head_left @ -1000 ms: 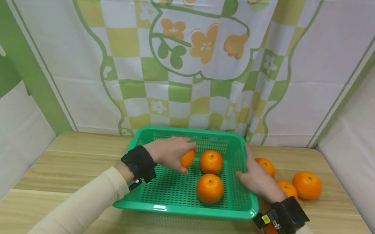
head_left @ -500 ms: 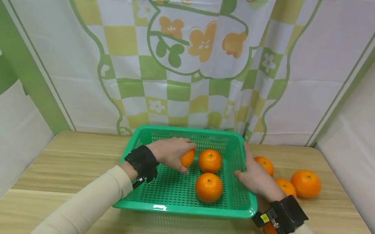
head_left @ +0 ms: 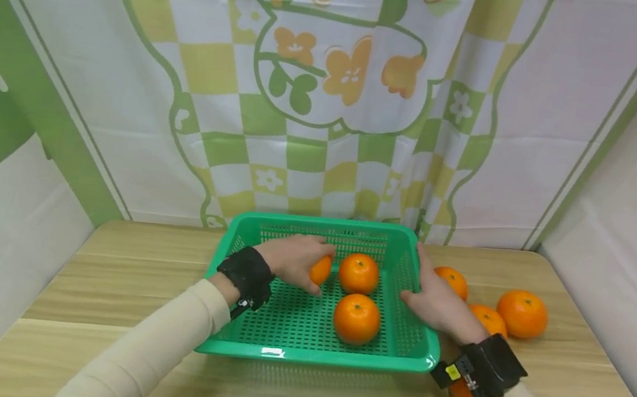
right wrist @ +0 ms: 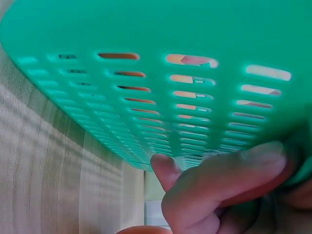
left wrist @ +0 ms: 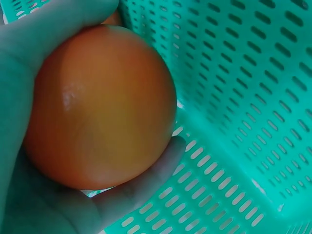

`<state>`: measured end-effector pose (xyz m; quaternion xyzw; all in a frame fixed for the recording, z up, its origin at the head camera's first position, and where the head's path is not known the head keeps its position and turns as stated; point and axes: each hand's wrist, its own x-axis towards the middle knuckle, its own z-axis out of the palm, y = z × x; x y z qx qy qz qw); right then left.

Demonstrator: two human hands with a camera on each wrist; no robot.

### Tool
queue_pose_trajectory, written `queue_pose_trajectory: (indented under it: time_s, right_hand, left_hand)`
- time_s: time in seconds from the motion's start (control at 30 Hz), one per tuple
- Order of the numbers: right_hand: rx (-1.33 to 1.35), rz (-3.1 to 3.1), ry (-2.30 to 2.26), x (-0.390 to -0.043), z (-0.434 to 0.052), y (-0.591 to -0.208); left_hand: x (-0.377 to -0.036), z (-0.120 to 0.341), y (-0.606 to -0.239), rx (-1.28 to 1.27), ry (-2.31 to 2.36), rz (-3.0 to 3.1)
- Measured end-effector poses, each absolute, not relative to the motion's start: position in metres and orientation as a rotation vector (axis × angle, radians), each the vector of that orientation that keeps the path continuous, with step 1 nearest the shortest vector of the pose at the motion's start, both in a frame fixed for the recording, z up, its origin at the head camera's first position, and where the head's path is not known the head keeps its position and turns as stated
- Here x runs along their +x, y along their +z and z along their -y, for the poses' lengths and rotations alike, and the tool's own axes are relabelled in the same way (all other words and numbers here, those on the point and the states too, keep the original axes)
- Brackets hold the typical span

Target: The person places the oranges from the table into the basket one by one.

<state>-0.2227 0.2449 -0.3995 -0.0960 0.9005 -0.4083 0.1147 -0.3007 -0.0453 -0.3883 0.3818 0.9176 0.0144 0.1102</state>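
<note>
A green slotted basket [head_left: 293, 347] stands on the wooden table. My left hand [head_left: 295, 259] is inside it, fingers curled round an orange [head_left: 320, 270]; the left wrist view shows that orange [left wrist: 100, 107] cupped in the palm just above the basket floor [left wrist: 243, 126]. Two more oranges [head_left: 358, 273] [head_left: 356, 319] lie in the basket. My right hand [head_left: 435, 295] grips the basket's right rim; in the right wrist view its fingers [right wrist: 219, 180] curl against the outside of the basket wall [right wrist: 161, 44].
Loose oranges lie on the table right of the basket: one [head_left: 451, 281] behind my right hand, one [head_left: 488, 319] beside it, one [head_left: 521, 314] farther right, one [head_left: 459, 396] under my right wrist. Printed cloth walls close the back and both sides.
</note>
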Motion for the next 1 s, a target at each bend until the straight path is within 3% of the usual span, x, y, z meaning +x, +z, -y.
queue_pose_trajectory:
  time_s: [1.0]
  right_hand:
    - [-0.265,-2.67,-1.154,-0.223,-0.245,-0.399]
  left_hand:
    - [-0.307,0.034,-0.4,1.116,-0.054,-2.674]
